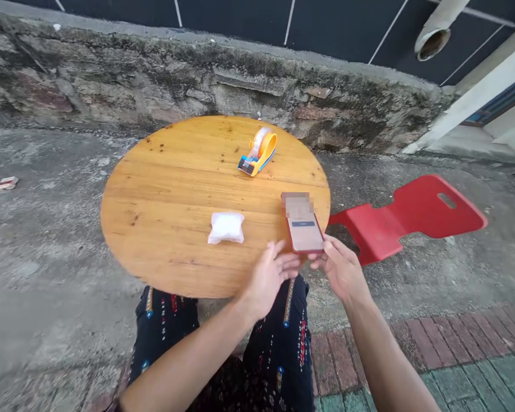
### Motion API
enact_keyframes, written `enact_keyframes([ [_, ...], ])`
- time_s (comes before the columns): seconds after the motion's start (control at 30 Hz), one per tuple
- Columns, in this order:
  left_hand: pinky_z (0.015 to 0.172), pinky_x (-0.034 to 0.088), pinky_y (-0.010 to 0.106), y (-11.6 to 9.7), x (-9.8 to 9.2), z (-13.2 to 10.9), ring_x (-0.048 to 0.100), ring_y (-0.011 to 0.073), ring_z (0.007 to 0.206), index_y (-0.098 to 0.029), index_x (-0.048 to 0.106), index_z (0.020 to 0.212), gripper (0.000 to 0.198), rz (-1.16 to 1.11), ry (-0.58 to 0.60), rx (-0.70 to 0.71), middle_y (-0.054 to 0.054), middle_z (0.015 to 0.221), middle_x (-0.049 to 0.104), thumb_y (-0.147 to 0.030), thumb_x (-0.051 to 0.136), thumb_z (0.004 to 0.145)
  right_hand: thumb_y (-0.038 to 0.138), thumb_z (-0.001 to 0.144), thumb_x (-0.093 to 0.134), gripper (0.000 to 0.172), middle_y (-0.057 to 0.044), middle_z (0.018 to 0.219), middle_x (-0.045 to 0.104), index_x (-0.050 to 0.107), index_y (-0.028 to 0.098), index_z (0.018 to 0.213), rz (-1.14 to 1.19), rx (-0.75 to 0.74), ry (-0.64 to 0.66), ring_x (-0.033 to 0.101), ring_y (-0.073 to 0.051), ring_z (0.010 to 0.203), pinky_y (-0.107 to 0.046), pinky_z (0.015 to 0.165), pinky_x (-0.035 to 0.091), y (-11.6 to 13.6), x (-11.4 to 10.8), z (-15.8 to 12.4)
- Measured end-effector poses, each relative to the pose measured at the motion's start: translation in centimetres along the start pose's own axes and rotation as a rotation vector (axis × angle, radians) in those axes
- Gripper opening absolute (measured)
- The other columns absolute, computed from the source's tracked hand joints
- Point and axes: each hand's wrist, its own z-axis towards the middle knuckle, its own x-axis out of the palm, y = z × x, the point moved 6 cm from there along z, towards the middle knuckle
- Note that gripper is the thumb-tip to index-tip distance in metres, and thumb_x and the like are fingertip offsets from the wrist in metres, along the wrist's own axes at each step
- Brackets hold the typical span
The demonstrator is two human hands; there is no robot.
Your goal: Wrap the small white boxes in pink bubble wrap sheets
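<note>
A red-cased phone (302, 225) lies screen up near the right edge of a round wooden table (167, 189). My right hand (341, 268) has its fingertips on the phone's near end, fingers curled round the edge. My left hand (269, 276) hovers just left of it, fingers spread and holding nothing. A small white sealed packet (226, 227) lies on the table left of the phone. An orange and blue tape dispenser (258, 151) stands at the far side of the table.
A red plastic chair (407, 217) lies tipped over on the ground right of the table. A rough stone wall (154, 80) runs behind. Concrete ground surrounds the table, with brick paving at the lower right. My knees in dark patterned trousers (274, 343) sit under the near edge.
</note>
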Motion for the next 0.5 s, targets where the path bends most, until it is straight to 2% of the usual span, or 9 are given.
enact_keyframes([
  [0.07, 0.089, 0.044, 0.038, 0.6, -1.7, -1.6, 0.063, 0.0253, 0.100, -0.007, 0.057, 0.125, 0.048, 0.096, -0.007, -0.029, 0.019, 0.112, 0.067, -0.043, 0.040, 0.097, 0.033, 0.078, 0.070, 0.023, -0.005, 0.091, 0.069, 0.064, 0.018, 0.095, 0.005, -0.016, -0.030, 0.066, -0.014, 0.066, -0.025, 0.052, 0.056, 0.5, -0.3, 3.5],
  [0.13, 0.089, 0.044, 0.038, 0.9, -3.2, -3.4, 0.063, 0.0254, 0.100, -0.006, 0.063, 0.116, 0.045, 0.218, 0.044, -0.039, 0.020, 0.111, 0.068, -0.042, 0.042, 0.097, 0.029, 0.080, 0.068, 0.018, -0.005, 0.090, 0.068, 0.062, 0.016, 0.091, -0.026, -0.020, -0.072, 0.066, -0.013, 0.065, -0.024, 0.053, 0.056, 1.0, -0.7, 6.9],
  [0.27, 0.084, 0.047, 0.037, 0.5, -6.0, -6.5, 0.064, 0.0250, 0.096, -0.013, 0.069, 0.111, 0.039, 0.408, 0.084, -0.071, 0.016, 0.107, 0.070, -0.043, 0.058, 0.089, 0.022, 0.086, 0.058, 0.008, -0.006, 0.092, 0.067, 0.059, 0.015, 0.090, -0.060, -0.046, -0.107, 0.067, -0.011, 0.064, -0.023, 0.055, 0.058, 1.9, -0.8, 12.7],
  [0.4, 0.083, 0.048, 0.037, -0.2, -8.0, -7.9, 0.064, 0.0244, 0.094, -0.020, 0.072, 0.108, 0.043, 0.511, 0.094, -0.084, 0.013, 0.106, 0.072, -0.053, 0.064, 0.082, 0.020, 0.087, 0.057, 0.006, -0.006, 0.084, 0.068, 0.058, 0.014, 0.088, -0.131, -0.031, -0.125, 0.067, -0.011, 0.061, -0.024, 0.056, 0.060, 2.7, -0.4, 16.9],
  [0.5, 0.086, 0.049, 0.039, -0.4, -8.8, -8.3, 0.064, 0.0248, 0.093, -0.023, 0.073, 0.108, 0.048, 0.603, 0.091, -0.078, 0.012, 0.106, 0.072, -0.060, 0.062, 0.080, 0.021, 0.088, 0.056, 0.008, -0.005, 0.078, 0.066, 0.056, 0.014, 0.090, -0.210, -0.028, -0.163, 0.065, -0.011, 0.056, -0.024, 0.052, 0.060, 3.2, -0.1, 18.6],
])
